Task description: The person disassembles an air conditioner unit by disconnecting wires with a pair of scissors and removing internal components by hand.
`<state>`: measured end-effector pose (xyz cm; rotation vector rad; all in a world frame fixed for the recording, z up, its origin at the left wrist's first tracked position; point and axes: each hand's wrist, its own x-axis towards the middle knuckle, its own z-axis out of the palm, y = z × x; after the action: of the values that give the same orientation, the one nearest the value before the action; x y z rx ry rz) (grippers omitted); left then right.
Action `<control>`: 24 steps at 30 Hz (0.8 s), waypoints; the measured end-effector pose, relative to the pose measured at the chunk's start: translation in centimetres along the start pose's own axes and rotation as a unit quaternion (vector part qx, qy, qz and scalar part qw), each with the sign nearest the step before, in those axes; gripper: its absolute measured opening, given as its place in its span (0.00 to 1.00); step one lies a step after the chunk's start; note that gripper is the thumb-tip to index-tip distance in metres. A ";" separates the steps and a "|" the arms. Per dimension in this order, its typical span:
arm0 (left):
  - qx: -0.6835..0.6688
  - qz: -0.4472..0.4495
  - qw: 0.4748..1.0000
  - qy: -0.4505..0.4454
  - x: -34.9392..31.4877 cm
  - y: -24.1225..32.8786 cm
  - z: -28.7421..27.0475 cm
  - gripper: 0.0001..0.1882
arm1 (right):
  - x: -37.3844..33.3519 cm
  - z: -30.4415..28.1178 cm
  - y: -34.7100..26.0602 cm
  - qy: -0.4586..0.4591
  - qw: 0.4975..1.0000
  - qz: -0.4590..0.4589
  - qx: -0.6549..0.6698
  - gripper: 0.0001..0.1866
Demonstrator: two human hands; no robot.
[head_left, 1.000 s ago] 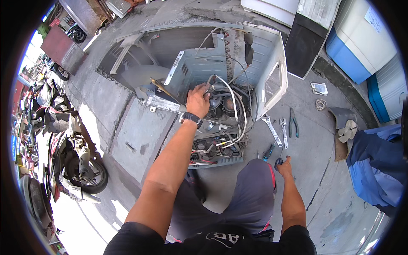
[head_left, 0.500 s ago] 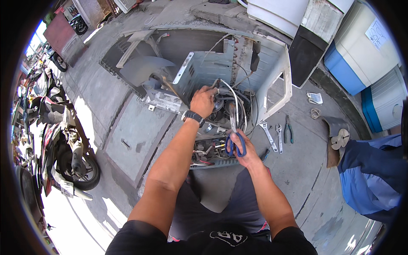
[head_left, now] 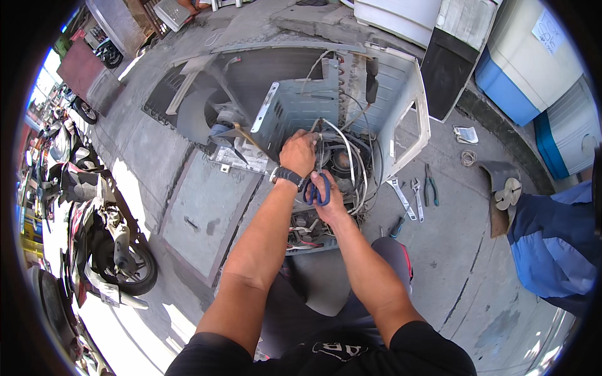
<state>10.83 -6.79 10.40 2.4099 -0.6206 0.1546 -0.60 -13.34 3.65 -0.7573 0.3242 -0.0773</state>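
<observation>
An opened metal unit (head_left: 395, 88) is shown on grey concrete, with both bare hands placed at its near, inner side. The right hand (head_left: 328, 199) is closed on a pair of blue-handled scissors (head_left: 318, 187), its fingers wrapped at the handle loops; the blades are directed into the unit, just beside the left hand (head_left: 298, 152). The left hand is partly curled over the tubing inside the unit, but whether anything is gripped by its fingers cannot be told. A dark wristwatch (head_left: 288, 176) is worn on the left wrist. White hoses (head_left: 350, 156) are seen within the unit, to the right of the hands, and a cluster of wiring (head_left: 308, 224) is exposed at its near edge. To the right of the unit, two adjustable wrenches are laid side by side, with pliers (head_left: 431, 188) next to them and a screwdriver (head_left: 397, 227) nearer the person. Farther right of the unit, a coil of cord (head_left: 468, 158) is placed. Well left of the unit, a motorcycle (head_left: 122, 254) is parked.
</observation>
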 end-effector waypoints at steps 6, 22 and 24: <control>0.022 0.008 1.000 0.008 0.5 0.2 0.1 0.12 | 1.6 0.6 1.3 -0.004 0.998 -0.067 0.021 0.14; 0.074 -0.025 0.997 0.006 3.1 1.2 0.2 0.19 | 4.1 4.6 5.6 0.024 0.964 -0.130 0.231 0.10; 0.052 -0.036 0.998 0.026 3.3 1.4 0.3 0.19 | 5.0 4.3 5.2 0.006 0.959 -0.157 0.235 0.09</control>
<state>13.08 -9.27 11.83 2.5155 -0.5128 0.2218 5.26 -7.70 1.71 -0.3281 0.1824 -0.4445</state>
